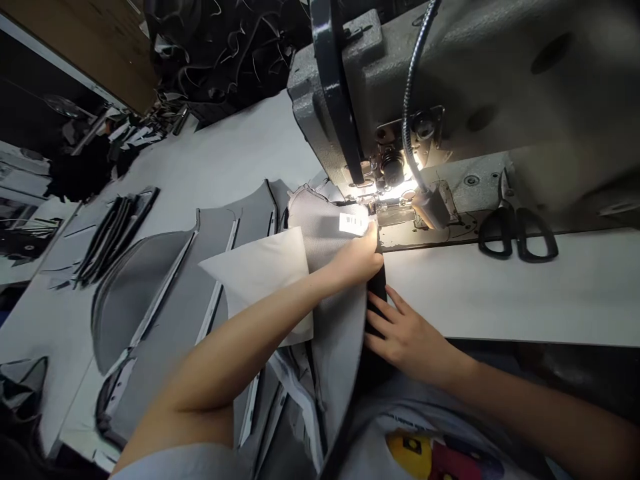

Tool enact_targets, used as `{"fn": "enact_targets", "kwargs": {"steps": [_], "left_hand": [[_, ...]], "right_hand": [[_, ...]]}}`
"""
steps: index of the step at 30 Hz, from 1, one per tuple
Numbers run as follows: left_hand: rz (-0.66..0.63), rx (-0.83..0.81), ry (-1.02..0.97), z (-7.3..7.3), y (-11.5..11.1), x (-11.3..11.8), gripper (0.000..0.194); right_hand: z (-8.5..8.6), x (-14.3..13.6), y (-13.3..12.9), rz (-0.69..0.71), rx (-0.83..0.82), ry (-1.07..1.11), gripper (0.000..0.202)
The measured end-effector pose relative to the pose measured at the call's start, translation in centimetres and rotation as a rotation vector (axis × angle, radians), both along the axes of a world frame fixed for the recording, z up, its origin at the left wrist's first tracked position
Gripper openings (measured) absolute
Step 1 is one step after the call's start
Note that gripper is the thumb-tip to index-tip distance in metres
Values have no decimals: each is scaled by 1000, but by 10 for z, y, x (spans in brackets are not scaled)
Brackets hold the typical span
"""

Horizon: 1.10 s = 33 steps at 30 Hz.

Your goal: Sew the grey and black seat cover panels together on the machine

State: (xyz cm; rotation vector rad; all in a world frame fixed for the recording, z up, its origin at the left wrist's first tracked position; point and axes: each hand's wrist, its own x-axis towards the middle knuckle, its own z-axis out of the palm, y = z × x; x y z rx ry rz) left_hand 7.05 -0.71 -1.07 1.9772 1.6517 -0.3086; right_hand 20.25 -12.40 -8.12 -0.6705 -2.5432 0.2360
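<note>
Gray fabric (341, 333) ran from sewing machine (450, 127) over tabletop's (500, 300) front edge. Left hand (357, 257) pinched its edge beside white label (353, 223); right hand (404, 335), fingers spread, touched black strip (377, 285). Scissors (506, 211) lay across machine base's (467, 179) front edge.

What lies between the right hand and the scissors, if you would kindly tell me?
In the head view, a stretch of white tabletop lies between the right hand and the scissors.
</note>
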Motion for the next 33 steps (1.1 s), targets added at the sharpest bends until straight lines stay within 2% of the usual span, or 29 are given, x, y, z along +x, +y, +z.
{"fn": "enact_targets", "kwargs": {"steps": [5, 9, 12, 17, 24, 33], "left_hand": [[9, 18, 19, 0, 4, 5, 83], [-38, -127, 63, 6, -10, -3, 95], [-38, -169, 8, 7, -21, -10, 94], [0, -96, -88, 0, -16, -12, 86], [58, -15, -38, -4, 5, 4, 82], [-10, 200, -119, -20, 11, 7, 57]], "right_hand": [[2, -2, 8, -5, 55, -29, 17], [-2, -4, -8, 10, 103, 15, 19], [-6, -6, -20, 20, 97, 69, 17], [-4, -6, -15, 21, 86, 41, 16], [4, -3, 11, 39, 46, -81, 14], [-2, -3, 19, 12, 62, -142, 16]]}}
